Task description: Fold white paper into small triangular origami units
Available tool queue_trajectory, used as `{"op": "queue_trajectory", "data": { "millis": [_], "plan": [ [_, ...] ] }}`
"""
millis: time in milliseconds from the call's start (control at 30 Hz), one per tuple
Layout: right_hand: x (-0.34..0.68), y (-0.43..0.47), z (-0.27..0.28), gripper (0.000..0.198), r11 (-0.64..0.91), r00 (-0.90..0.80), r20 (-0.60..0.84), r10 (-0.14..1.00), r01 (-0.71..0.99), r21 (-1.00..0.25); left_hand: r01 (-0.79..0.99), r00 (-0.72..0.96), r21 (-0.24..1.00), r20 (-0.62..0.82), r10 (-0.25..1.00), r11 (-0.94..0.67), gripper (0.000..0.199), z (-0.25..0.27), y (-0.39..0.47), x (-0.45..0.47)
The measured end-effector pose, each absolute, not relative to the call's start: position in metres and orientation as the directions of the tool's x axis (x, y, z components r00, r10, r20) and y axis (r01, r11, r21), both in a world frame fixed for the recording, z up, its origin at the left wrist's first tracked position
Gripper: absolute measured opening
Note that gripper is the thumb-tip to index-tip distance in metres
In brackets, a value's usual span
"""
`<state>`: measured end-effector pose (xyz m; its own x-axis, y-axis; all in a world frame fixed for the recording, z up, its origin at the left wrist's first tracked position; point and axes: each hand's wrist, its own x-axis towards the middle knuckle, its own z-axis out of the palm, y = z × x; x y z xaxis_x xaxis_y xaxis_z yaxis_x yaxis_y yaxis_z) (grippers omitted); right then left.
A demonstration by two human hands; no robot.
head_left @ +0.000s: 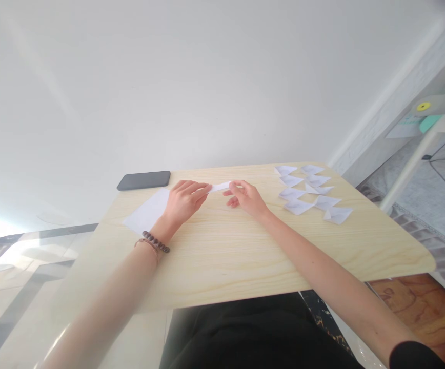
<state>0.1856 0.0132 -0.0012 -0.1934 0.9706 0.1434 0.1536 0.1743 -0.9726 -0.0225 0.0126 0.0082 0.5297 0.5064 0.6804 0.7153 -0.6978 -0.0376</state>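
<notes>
A narrow folded strip of white paper spans the gap between my two hands, above the far half of the table. My left hand is closed on its left end, fingers pressed together. The right end sits pinched between thumb and fingers of my right hand, the other fingers curling loosely below. Flat white paper lies beside my left wrist, partly hidden by that hand. On the right of the table, several folded white paper pieces stand in two rough columns.
A black phone lies at the table's back left corner. The light wooden table backs onto a pale wall. Past its right side stands a white metal frame with a yellow-marked joint.
</notes>
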Motion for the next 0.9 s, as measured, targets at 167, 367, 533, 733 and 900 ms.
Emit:
{"op": "queue_trajectory", "data": {
  "millis": [167,367,533,733,900],
  "plan": [
    [0.185,0.015,-0.001,0.028,0.047,-0.207,0.043,0.977,0.014,-0.999,0.674,0.583,-0.001,0.615,0.531,-0.738,0.026,0.01,0.009,-0.02],
    [0.183,0.014,-0.007,0.032,0.193,-0.212,0.178,0.961,0.053,-0.98,0.633,0.483,0.353,0.515,0.708,-0.689,0.045,0.006,0.004,-0.008],
    [0.18,0.011,-0.008,0.03,0.242,-0.248,0.203,0.947,0.136,-0.961,0.572,0.331,0.612,0.436,0.837,-0.545,0.046,0.0,0.01,-0.004],
    [0.184,0.009,-0.005,0.035,0.27,-0.276,0.207,0.939,0.216,-0.938,0.523,0.259,0.708,0.399,0.88,-0.475,0.027,0.004,0.007,-0.004],
    [0.181,0.008,-0.003,0.034,0.371,-0.281,0.296,0.913,0.27,-0.889,0.509,0.237,0.724,0.403,0.884,-0.467,0.025,0.007,0.007,-0.004]
  ]
}}
